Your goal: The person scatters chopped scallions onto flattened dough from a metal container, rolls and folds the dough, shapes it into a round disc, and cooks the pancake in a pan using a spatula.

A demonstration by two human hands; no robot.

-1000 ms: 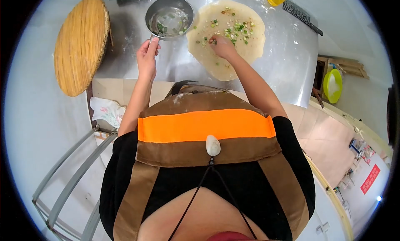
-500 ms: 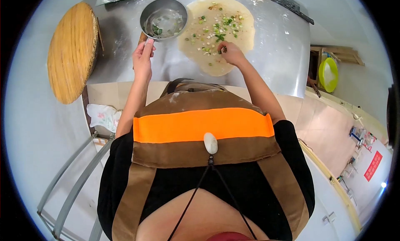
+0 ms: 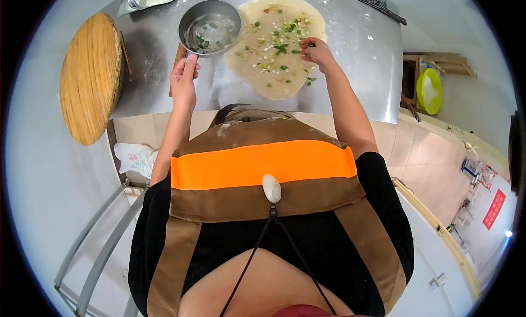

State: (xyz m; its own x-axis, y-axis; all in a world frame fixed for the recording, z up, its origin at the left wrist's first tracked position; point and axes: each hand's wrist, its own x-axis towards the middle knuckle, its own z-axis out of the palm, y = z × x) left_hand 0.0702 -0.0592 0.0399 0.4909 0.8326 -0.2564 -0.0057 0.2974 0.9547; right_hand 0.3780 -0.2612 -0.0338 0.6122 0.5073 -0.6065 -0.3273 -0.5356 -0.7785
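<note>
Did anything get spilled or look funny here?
Maybe a little! A few green bits sit right at the edge of the flat dough, so they may have missed it; I can't tell for sure. The brown apron has white smudges, perhaps flour. I see nothing broken.

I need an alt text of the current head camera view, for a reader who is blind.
The right hand scatters chopped scallions over a flat sheet of dough on a metal table. The left hand holds a grey pan with some scallions inside; a round woven lid stands at the left.
</note>
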